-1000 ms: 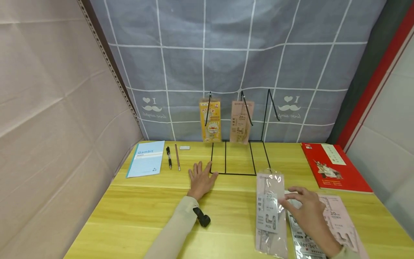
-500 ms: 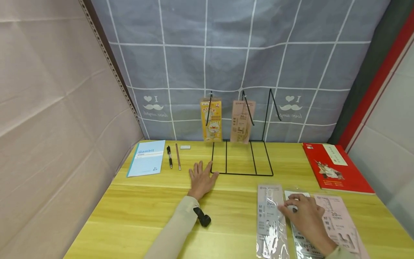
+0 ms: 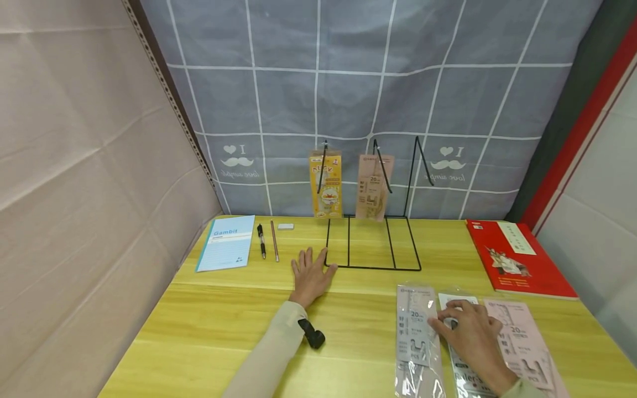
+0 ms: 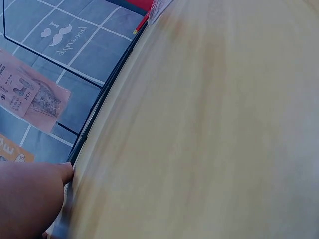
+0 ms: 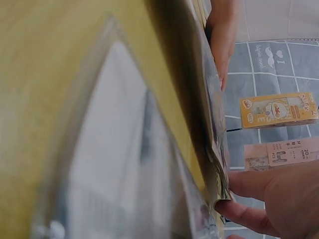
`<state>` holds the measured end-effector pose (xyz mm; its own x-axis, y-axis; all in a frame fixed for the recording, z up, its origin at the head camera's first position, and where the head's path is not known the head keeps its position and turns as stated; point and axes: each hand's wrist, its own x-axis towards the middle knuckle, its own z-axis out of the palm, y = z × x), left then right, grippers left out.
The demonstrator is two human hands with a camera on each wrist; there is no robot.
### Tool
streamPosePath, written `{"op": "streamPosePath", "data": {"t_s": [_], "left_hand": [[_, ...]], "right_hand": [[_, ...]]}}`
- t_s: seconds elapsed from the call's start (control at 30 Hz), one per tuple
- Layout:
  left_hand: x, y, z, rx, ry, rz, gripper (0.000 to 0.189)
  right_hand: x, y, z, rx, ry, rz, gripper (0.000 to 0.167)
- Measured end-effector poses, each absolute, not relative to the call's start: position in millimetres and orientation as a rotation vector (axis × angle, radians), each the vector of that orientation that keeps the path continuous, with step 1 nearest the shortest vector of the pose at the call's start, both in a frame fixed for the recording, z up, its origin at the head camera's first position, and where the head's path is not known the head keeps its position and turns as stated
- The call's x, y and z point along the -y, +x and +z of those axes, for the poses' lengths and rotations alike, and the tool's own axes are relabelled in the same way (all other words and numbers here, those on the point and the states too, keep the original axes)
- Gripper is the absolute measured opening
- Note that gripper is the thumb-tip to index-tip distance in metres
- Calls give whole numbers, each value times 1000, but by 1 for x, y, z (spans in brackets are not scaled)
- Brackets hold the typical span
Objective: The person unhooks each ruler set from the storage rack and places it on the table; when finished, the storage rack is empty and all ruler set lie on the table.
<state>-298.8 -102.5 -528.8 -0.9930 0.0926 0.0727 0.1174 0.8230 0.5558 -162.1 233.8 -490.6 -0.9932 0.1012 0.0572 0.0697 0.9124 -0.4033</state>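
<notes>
My left hand (image 3: 311, 281) rests with spread fingers at the front left corner of a black wire display rack (image 3: 368, 268). My right hand (image 3: 470, 337) pinches the right edge of a pink ruler set in a clear plastic sleeve (image 3: 417, 326); the right wrist view has thumb and finger on either side of that edge. Beneath the same hand lies a white ruler set package (image 3: 468, 365), partly hidden. Another pink ruler set (image 3: 520, 337) lies just right of it. From the rack hang a yellow duck-print package (image 3: 326, 188) and a pink ruler set (image 3: 373, 188).
A blue notebook (image 3: 226, 243), a black pen (image 3: 261, 241), a pencil (image 3: 275, 241) and a white eraser (image 3: 286, 226) lie at the left back. A red book (image 3: 517, 257) lies at the right back. A grey grid cloth (image 3: 348, 99) hangs behind the rack.
The pinched pink ruler set has tipped back, its top end dropping toward me, and it now appears lower in the head view. The left hand has stayed in place.
</notes>
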Motion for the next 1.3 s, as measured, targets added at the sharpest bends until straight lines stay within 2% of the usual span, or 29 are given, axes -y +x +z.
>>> {"op": "streamPosePath", "data": {"t_s": [0.5,0.83,1.1,1.3], "left_hand": [[104,-297,-526,2941,-182,-914,61],[105,-298,-530,2947,-182,-916,63],[103,-296,-524,2951,-179,-913,62],[103,-294,-524,2951,-184,-903,62]], "right_hand": [[-232,-163,-487,2999,-173,593,30],[-226,-166,-471,2778,1,840,24],[-209,-175,-443,2787,-12,1207,47],[-207,-203,-425,2697,81,1194,50]]}}
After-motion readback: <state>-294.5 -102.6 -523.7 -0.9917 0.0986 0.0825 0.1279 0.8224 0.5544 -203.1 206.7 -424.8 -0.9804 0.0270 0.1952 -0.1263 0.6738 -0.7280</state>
